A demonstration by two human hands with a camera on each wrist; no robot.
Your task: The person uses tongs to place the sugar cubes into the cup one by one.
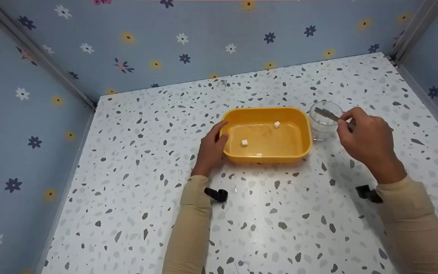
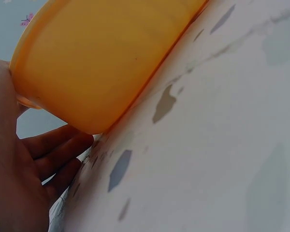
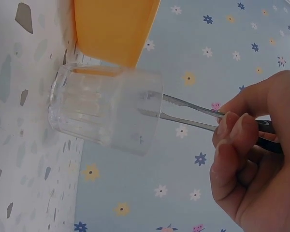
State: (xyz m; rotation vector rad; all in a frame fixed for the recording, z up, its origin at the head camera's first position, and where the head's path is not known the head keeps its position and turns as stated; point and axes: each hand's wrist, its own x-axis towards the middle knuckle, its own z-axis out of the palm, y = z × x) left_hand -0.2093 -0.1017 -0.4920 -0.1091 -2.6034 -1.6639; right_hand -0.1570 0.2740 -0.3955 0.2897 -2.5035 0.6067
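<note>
A yellow plastic tub (image 1: 266, 160) stands on the table, with small white cubes inside, among them one cube (image 1: 245, 143) near the left and another cube (image 1: 276, 124) near the back right. My left hand (image 1: 210, 148) grips the tub's left end, thumb at the rim; in the left wrist view several fingers (image 2: 63, 154) lie by its outer wall. Right of the tub stands a clear glass (image 3: 87, 106), upright. My right hand (image 1: 369, 139) pinches metal tweezers (image 3: 188, 104), whose serrated, slightly parted tips reach into the glass's mouth. Whether the glass holds anything is hard to tell.
The white speckled table (image 1: 146, 152) meets blue flowered panels (image 1: 203, 42) at the back and sides. Metal posts (image 1: 44, 53) stand at the corners. A black wrist mount (image 1: 217, 195) sits on the left sleeve, another mount (image 1: 369, 193) on the right.
</note>
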